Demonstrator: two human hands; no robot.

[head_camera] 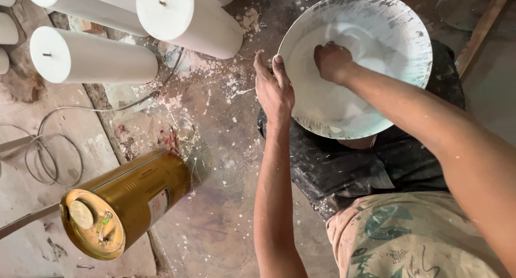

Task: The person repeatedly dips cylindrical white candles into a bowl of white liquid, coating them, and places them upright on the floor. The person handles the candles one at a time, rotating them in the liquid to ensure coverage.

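mixing step in hand: the left hand (274, 90) grips the rim of the white bowl (400, 25) on the person's lap, the right hand (332, 61) curled, fingers sunk in its white paste; next calls for steady rim hold.

Left of my fingers the bare floor (215, 202) is paint-splattered; white cylinders (91, 55) lie beyond, a gold tin can (126, 202) and loose wire (54, 154) nearer me.
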